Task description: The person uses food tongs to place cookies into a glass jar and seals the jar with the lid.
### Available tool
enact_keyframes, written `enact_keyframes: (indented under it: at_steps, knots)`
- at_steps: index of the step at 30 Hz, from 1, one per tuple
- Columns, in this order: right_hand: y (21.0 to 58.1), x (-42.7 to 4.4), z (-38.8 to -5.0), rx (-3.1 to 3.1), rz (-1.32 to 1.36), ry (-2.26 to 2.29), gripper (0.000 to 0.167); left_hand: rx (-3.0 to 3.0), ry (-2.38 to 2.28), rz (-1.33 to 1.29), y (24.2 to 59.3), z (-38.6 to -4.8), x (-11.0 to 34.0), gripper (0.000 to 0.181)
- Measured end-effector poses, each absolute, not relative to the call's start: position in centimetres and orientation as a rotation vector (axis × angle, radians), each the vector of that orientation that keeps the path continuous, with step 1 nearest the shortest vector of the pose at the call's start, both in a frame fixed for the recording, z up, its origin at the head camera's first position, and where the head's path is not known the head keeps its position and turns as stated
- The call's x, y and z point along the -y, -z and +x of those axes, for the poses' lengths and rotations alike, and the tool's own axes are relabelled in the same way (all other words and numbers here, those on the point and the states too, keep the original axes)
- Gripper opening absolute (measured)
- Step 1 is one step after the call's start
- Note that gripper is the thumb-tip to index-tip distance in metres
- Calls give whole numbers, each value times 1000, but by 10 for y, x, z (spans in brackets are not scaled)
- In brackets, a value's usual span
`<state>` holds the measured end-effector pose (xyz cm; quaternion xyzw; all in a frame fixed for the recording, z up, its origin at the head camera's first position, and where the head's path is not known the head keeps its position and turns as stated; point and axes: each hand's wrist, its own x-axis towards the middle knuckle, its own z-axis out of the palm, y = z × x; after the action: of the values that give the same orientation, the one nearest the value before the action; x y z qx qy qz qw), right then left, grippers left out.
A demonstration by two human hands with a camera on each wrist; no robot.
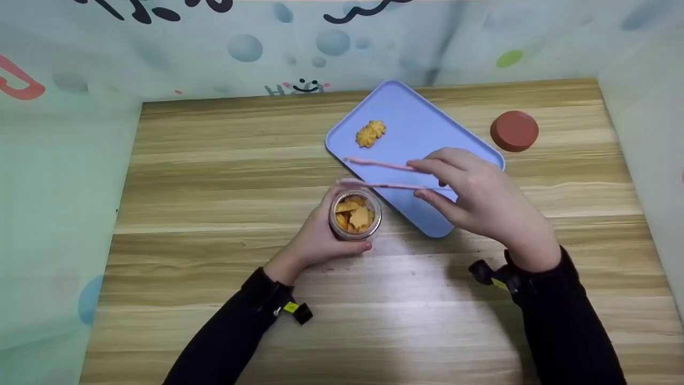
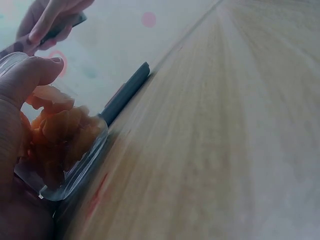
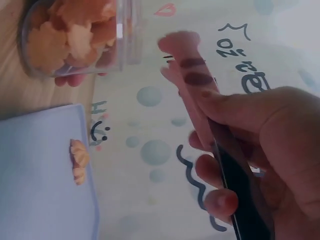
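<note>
Head view: left hand (image 1: 320,230), fingers curled round the jar (image 1: 379,220) at frame centre; right hand (image 1: 483,200), fingers clamped on pink tongs (image 1: 390,186); the cookies (image 1: 360,217) inside look light and crumbly, best pinched gently by their edges.

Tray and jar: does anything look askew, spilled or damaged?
Only the tray looks odd: it lies slantwise to the edges of the table. The jar is held mouth up, two cookies lie on the tray, and no spill or damage shows plainly.
</note>
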<state>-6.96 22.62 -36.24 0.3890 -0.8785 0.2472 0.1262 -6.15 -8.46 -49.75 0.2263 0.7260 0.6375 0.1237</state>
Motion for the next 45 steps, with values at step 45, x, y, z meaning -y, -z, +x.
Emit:
enact_keyframes:
  at_steps: [45]
  knots:
    - [433, -196, -128, 2933, 408, -814, 47, -2106, -1862, 669, 498, -62, 85, 102]
